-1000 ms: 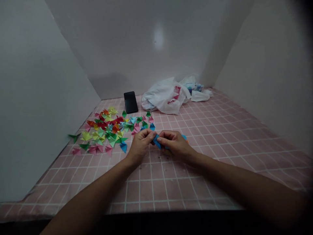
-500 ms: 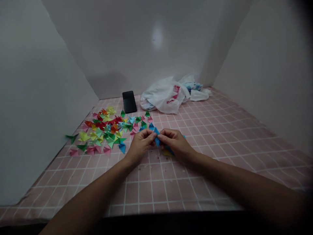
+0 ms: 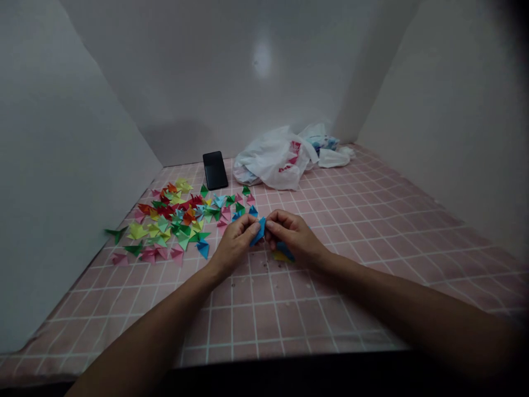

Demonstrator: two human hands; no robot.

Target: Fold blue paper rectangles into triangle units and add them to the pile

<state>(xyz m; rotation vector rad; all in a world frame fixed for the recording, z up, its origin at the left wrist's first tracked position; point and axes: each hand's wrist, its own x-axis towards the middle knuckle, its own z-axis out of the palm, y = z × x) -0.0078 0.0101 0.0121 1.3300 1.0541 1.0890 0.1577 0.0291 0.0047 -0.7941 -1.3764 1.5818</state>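
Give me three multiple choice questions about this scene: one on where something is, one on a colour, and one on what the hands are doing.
1. In this view, where is the black phone relative to the white plastic bag?
A. On top of it
B. To its left
C. To its right

2. What colour is the folded paper piece between the left hand and the right hand?
A. Red
B. Green
C. Blue

3. What are the hands doing?
A. Both pinching the paper piece
B. Both lying flat
C. Both holding the phone

Answers:
1. B, the phone lies left of the bag.
2. C, the piece shows blue.
3. A, fingertips of both hands grip it.
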